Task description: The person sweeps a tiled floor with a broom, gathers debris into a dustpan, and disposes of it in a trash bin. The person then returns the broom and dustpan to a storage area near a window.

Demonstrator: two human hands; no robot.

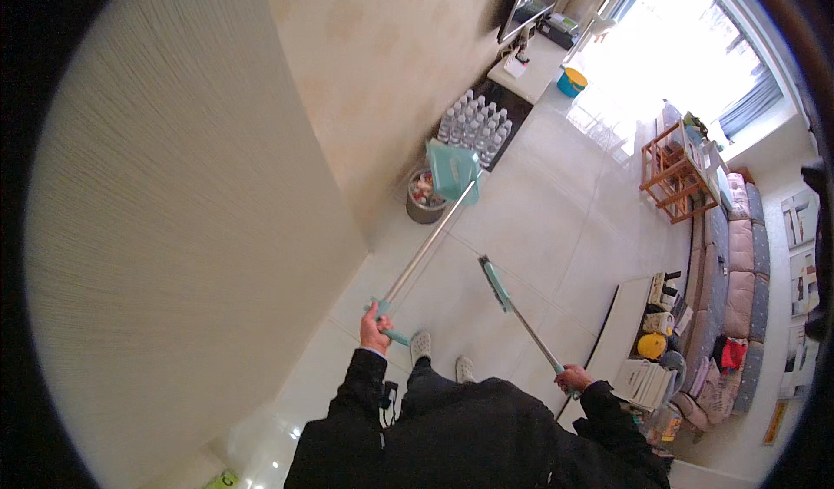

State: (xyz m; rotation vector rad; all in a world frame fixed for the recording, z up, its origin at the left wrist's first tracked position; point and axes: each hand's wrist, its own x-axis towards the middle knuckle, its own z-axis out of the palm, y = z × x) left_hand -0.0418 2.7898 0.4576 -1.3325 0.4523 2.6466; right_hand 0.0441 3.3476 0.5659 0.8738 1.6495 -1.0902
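My left hand [375, 330] is closed round the mint-green grip of a long-handled dustpan [453, 171]. Its metal pole slants away from me, and the pan is held at the rim of a trash bin [425, 211], overlapping it in view. Crumpled waste shows in the bin beside the pan; whether the pan touches the rim I cannot tell. In my right hand [572, 379] is the handle end of a broom [496, 283] with a green head and dark bristles. That head points forward and left, low over the pale tiles; contact with the floor is unclear.
Several clear water bottles [474, 124] stand by the wall behind the bin. A blue and yellow bucket [572, 82] is farther off near the window. On the right are a wooden rack [673, 176], a cushioned sofa [738, 254] and a cluttered low table [618, 320]. A wall [200, 202] rises close on my left.
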